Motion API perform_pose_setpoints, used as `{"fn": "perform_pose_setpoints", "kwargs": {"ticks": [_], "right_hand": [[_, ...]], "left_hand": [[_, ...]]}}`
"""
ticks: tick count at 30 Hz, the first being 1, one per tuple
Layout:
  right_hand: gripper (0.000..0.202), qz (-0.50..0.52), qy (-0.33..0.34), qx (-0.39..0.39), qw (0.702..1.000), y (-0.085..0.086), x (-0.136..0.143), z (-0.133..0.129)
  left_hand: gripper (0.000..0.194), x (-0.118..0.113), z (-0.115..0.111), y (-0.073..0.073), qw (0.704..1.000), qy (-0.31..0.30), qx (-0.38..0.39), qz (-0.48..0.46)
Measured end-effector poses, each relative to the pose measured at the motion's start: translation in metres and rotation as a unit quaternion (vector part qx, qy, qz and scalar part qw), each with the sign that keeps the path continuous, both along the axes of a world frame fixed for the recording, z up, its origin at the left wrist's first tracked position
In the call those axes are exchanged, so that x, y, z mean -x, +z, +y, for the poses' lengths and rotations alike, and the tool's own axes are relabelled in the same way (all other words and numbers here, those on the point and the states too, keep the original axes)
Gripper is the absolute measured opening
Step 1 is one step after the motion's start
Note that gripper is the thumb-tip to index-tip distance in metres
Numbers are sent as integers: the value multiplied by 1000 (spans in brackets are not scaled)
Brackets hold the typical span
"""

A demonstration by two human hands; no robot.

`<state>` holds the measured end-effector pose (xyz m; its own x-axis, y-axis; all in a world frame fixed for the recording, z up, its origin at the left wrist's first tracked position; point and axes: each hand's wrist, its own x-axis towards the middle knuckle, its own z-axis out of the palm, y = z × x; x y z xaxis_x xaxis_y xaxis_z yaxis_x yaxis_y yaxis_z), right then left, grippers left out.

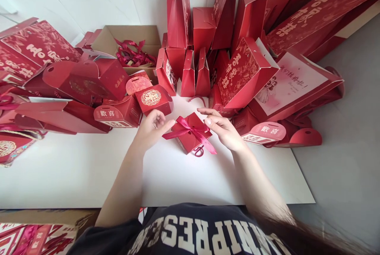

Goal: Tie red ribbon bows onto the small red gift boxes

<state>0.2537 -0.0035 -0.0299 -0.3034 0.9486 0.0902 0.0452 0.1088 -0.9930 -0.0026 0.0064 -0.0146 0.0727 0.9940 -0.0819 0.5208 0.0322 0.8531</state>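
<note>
A small red gift box [188,142] rests at an angle on the white table [190,183], with a glossy pink-red ribbon bow [190,128] tied on its top. A dark red cord loop [198,151] sticks out at its near edge. My left hand [152,127] is just left of the box, its thumb stretched towards the ribbon's left tail, fingers curled loosely and holding nothing. On the right side, my right hand [222,128] hovers by the bow's right end with its fingers apart and nothing held.
Red gift boxes [154,99] and tall bags [178,9] crowd the back and both sides. Behind on the left, a cardboard box [130,33] holds loose ribbons. A white-fronted bag [292,82] leans at right. Another carton [80,219] with red items sits below the table's front-left edge.
</note>
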Motion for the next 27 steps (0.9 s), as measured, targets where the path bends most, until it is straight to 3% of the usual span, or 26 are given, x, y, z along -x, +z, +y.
{"fn": "perform_pose_setpoints", "kwargs": {"ticks": [2, 8, 14, 20, 27], "right_hand": [[36, 10, -1, 5, 1000, -2, 2, 1], [38, 28, 1, 20, 999, -10, 6, 4], [42, 33, -15, 26, 999, -15, 8, 6], [49, 101, -29, 81, 991, -21, 14, 9], [54, 117, -51, 59, 990, -24, 21, 12]], "left_hand": [[35, -14, -3, -2, 998, 32, -54, 6], [43, -44, -15, -7, 998, -18, -54, -2], [42, -43, -15, -6, 999, -34, 1, -6], [41, -41, -14, -6, 998, -44, 39, -28], [39, -39, -14, -6, 996, -57, 49, -49]]}}
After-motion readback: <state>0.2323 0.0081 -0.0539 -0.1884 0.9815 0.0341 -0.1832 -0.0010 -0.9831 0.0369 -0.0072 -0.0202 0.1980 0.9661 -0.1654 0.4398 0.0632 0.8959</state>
